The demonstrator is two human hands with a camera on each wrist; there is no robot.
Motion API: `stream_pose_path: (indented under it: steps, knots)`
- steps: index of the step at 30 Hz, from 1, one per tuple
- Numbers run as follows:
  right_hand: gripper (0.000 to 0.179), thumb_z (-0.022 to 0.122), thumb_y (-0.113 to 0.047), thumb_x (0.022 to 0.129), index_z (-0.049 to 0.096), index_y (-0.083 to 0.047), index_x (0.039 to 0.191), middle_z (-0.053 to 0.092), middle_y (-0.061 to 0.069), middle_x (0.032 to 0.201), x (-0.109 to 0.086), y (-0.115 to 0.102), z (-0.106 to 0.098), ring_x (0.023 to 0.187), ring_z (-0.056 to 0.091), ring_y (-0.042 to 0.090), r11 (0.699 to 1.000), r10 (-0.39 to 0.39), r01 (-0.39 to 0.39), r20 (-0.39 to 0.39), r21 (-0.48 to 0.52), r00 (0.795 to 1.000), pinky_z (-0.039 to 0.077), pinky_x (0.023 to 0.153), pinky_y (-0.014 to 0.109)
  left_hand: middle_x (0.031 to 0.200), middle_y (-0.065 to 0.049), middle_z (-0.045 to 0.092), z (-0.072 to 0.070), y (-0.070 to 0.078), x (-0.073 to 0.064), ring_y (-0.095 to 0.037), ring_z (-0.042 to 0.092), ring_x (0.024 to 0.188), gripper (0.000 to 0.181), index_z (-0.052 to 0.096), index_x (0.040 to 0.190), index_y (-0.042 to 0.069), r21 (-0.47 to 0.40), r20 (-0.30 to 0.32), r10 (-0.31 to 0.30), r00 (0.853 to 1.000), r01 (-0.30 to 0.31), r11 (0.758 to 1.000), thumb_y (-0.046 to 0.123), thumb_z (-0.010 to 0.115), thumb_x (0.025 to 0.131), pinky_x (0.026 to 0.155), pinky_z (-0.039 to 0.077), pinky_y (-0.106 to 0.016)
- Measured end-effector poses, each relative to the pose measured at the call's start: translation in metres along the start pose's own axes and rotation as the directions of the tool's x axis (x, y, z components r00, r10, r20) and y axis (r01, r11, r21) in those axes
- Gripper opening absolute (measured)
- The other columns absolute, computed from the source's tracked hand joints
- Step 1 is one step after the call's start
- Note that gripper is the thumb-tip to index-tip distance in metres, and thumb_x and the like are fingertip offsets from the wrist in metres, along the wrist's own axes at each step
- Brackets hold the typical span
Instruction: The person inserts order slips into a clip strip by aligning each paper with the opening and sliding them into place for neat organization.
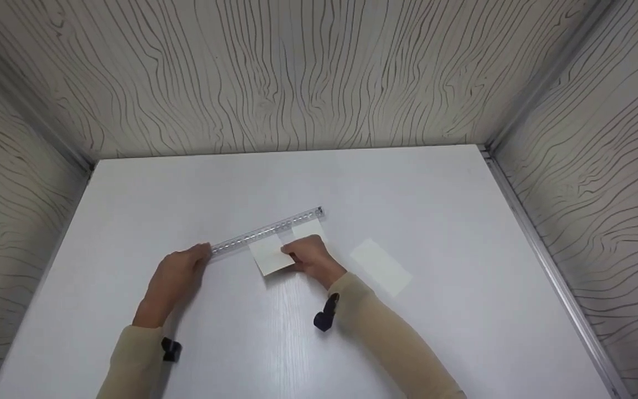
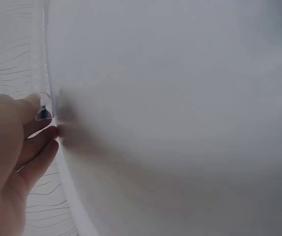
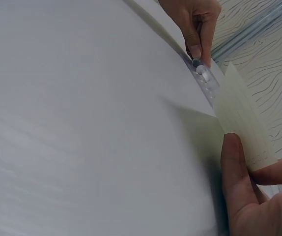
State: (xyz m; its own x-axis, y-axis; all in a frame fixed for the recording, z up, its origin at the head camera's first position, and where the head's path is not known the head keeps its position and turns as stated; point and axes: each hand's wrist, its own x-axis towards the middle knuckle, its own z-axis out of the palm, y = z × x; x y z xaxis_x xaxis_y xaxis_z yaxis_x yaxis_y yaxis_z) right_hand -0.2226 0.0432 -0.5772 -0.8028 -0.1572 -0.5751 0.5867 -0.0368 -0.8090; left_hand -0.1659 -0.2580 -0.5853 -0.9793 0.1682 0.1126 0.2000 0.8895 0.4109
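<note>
A clear ruler slants across the white tabletop, its right end farther back. My left hand pinches its left end between thumb and fingers; the same end of the ruler shows in the left wrist view. My right hand pinches a pale yellow paper by its edge, just in front of the ruler. In the right wrist view this paper stands tilted up off the table. Another pale paper piece shows behind the right hand, against the ruler; whether it is separate I cannot tell.
A pale yellow rectangular paper lies flat to the right of my right forearm. The white table is bordered by wood-patterned panels at the back and sides, with a metal rail along the right edge.
</note>
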Motion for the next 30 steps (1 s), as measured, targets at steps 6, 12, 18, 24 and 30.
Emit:
stream_pose_path:
  steps: [6, 12, 18, 24, 30]
  knots:
    - [0.03, 0.068, 0.006, 0.091, 0.063, 0.016, 0.119, 0.078, 0.016, 0.103, 0.0, -0.001, -0.005, 0.097, 0.077, 0.022, 1.0, -0.01, 0.01, -0.002, 0.022, 1.0, 0.068, 0.093, 0.044, 0.139, -0.014, 0.07, 0.001, 0.001, 0.0, -0.036, 0.069, 0.128, 0.032, 0.068, 0.136, 0.007, 0.007, 0.008, -0.02, 1.0, 0.02, 1.0, 0.009, 0.065, 0.104, 0.111, 0.057, -0.051]
    - [0.026, 0.068, 0.009, 0.09, 0.064, 0.015, 0.115, 0.077, 0.014, 0.098, 0.001, -0.001, -0.01, 0.093, 0.076, 0.02, 0.998, -0.003, 0.005, -0.023, 0.056, 1.0, 0.067, 0.094, 0.047, 0.138, -0.014, 0.071, 0.001, 0.002, 0.0, -0.036, 0.07, 0.126, 0.031, 0.068, 0.135, 0.009, 0.009, 0.008, -0.033, 0.999, 0.033, 0.999, 0.011, 0.064, 0.105, 0.111, 0.058, -0.052]
    - [0.024, 0.069, 0.009, 0.089, 0.064, 0.012, 0.112, 0.074, 0.012, 0.101, 0.002, -0.002, -0.012, 0.095, 0.073, 0.019, 0.998, 0.01, -0.007, -0.041, 0.064, 0.999, 0.067, 0.095, 0.044, 0.135, -0.013, 0.073, 0.002, 0.0, 0.001, -0.035, 0.072, 0.124, 0.029, 0.07, 0.132, 0.01, 0.008, -0.016, -0.018, 1.0, 0.018, 1.0, 0.011, 0.065, 0.104, 0.109, 0.059, -0.051]
    - [0.031, 0.071, 0.008, 0.089, 0.062, 0.012, 0.118, 0.073, 0.015, 0.109, 0.004, -0.004, -0.016, 0.099, 0.073, 0.02, 0.999, 0.013, -0.011, -0.043, 0.053, 0.999, 0.067, 0.096, 0.044, 0.136, -0.013, 0.072, 0.002, 0.0, 0.0, -0.035, 0.07, 0.126, 0.03, 0.069, 0.135, 0.01, -0.004, -0.006, -0.025, 1.0, 0.025, 1.0, 0.012, 0.064, 0.105, 0.11, 0.058, -0.052]
    - [0.032, 0.07, 0.005, 0.091, 0.064, 0.014, 0.121, 0.075, 0.016, 0.112, 0.004, -0.004, -0.02, 0.099, 0.075, 0.02, 0.999, 0.003, -0.002, -0.031, 0.033, 1.0, 0.068, 0.092, 0.04, 0.14, -0.014, 0.07, 0.0, 0.001, 0.001, -0.036, 0.068, 0.129, 0.032, 0.068, 0.137, 0.009, -0.002, 0.022, -0.041, 0.999, 0.041, 0.999, 0.013, 0.062, 0.106, 0.112, 0.057, -0.053]
